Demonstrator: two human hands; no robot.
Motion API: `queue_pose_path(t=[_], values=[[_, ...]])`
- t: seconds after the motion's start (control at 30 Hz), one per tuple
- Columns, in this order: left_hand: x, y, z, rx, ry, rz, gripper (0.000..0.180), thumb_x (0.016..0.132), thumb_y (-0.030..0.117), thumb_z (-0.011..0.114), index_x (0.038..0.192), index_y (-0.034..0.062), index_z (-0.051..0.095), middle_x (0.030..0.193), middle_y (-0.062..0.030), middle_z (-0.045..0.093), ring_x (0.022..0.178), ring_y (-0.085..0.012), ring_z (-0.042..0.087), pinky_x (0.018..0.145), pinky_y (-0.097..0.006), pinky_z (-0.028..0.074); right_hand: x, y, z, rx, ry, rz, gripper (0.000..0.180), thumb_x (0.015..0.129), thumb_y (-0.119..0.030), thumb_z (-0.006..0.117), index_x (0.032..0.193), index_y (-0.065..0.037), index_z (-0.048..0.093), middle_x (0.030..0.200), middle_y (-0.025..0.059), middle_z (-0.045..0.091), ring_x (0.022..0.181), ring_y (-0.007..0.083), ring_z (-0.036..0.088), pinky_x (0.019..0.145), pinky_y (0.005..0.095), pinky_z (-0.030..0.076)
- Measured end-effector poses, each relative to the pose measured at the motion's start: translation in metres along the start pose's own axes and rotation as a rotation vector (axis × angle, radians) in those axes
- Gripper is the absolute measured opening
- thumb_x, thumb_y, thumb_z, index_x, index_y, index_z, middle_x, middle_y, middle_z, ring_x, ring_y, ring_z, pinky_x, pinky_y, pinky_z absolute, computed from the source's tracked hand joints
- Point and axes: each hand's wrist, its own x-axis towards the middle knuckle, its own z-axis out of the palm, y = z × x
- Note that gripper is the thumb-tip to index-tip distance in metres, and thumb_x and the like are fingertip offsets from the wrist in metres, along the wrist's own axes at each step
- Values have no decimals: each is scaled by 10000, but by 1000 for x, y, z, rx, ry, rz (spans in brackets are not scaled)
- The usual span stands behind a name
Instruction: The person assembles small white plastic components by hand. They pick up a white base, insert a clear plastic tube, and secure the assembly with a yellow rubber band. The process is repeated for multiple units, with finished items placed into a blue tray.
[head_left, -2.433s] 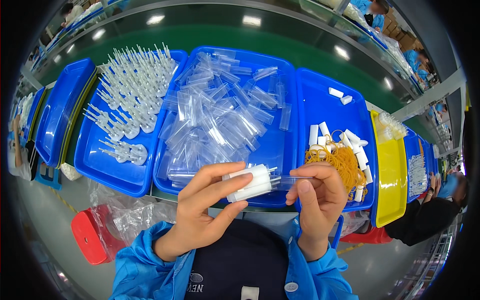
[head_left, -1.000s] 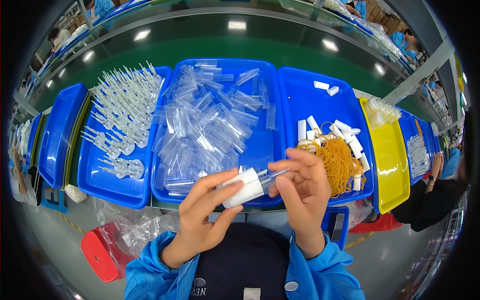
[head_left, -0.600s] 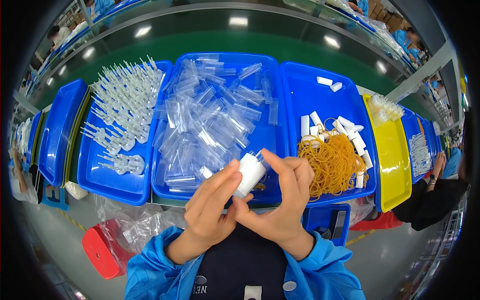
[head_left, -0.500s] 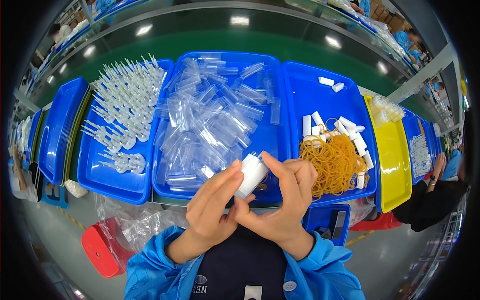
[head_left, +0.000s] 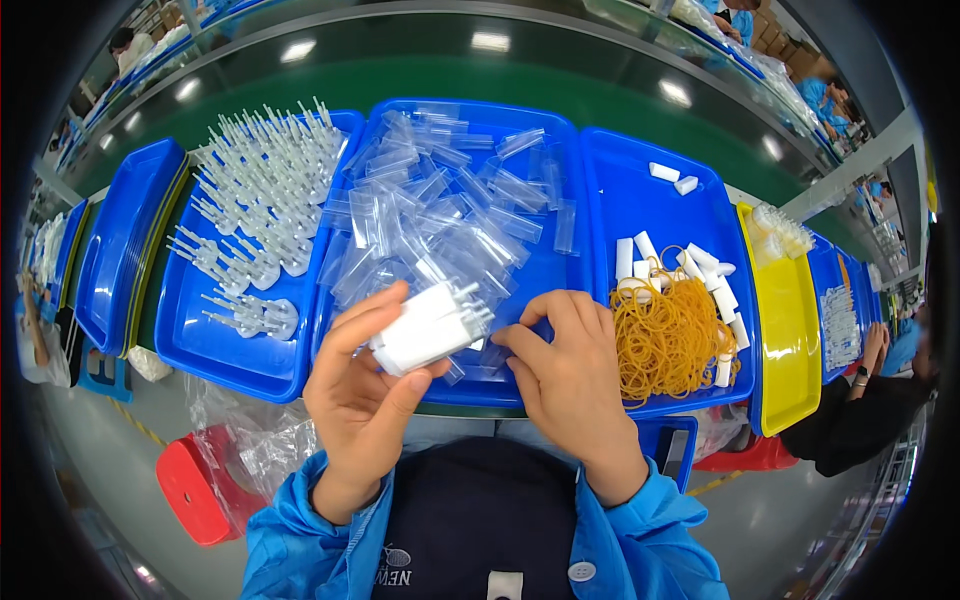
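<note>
My left hand (head_left: 360,390) is closed round a bundle of white cylinders (head_left: 425,330), held tilted over the front of the middle blue tray (head_left: 555,270). Several thin pale prongs stick out at its right end. Just right of the bundle is my right hand (head_left: 570,370), its fingers curled and the thumb near the index finger. Anything in that pinch is too faint to make out. Beneath and beyond both hands lies a heap of clear plastic sleeves (head_left: 400,225) in the same tray.
A left blue tray holds pronged white parts (head_left: 265,190). In the right blue tray lie yellow-brown rubber bands (head_left: 660,345) and white cylinders (head_left: 645,245). Beyond it is a yellow tray (head_left: 785,330). A red stool (head_left: 195,495) stands at lower left; a person's arm (head_left: 870,350) shows far right.
Both hands were together on the white bundle. The right hand has let go and moved right; the left has carried the bundle leftward and tilted it. The view has shifted slightly.
</note>
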Motion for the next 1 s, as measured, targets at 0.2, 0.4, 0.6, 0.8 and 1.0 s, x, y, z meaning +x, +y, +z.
queue_pose_path(t=[0.2,0.4,0.6,0.8,1.0], values=[[3,-3,-9,92,-177,122,438,824,-84,650,1240,-50,517,1335,-221,463,1205,-282,528,940,-348,531,3,9,-4,-53,85,-26,226,742,-46,670,965,-61,632,990,88,561,963,276,556,938,432,381],[0,2,2,138,-161,83,439,810,-74,675,1228,-59,544,1308,-212,484,1186,-268,543,926,-336,537,-6,13,-9,844,374,277,187,930,-98,573,1071,19,612,946,94,576,831,127,563,717,236,456],[-3,2,6,156,-202,96,406,796,-74,684,1188,-67,581,1291,-227,498,1164,-280,566,900,-330,551,-17,17,-19,1303,234,436,265,995,-181,508,1122,26,614,913,57,609,745,76,528,622,206,410],[-5,4,7,149,-244,83,394,787,-62,699,1168,-67,598,1274,-231,521,1132,-269,590,863,-311,550,-22,17,-20,1271,290,436,267,989,-172,518,1162,20,585,917,59,625,738,73,528,634,204,411],[-7,2,7,223,-279,94,399,766,-46,727,1153,-34,632,1249,-200,568,1048,-206,612,755,-265,518,-14,5,-17,956,423,164,324,957,-134,527,1219,55,515,938,90,565,826,138,527,735,279,444]])
